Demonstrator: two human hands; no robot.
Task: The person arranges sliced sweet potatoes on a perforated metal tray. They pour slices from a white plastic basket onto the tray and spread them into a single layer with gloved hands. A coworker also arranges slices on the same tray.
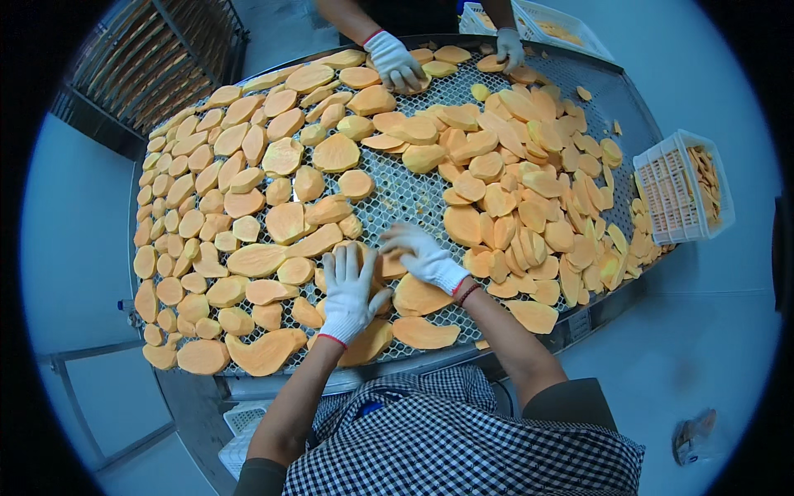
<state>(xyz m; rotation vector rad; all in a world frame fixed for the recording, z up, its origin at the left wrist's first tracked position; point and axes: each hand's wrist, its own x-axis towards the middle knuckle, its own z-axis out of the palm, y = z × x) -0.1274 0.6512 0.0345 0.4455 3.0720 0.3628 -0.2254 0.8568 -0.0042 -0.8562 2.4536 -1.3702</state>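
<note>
Orange sweet potato slices (256,260) cover a metal mesh rack (389,192) in front of me. Both my hands wear white knitted gloves with red cuffs. My left hand (347,296) lies palm down on slices near the front edge, its fingers spread. Close by on its right, my right hand (420,256) hovers low, fingers stretched toward the left and somewhat blurred. Between the two hands lies a slice (391,266), partly covered by them. A larger slice (420,296) rests just below my right hand. What is under my left palm is hidden.
Slices pile up thickly (529,190) on the right. Across the table, a co-worker's gloved hands (395,62) touch slices. A white basket (682,186) with slices stands at the right edge, more white crates (571,29) behind. A rack of loaded trays (149,62) stands far left.
</note>
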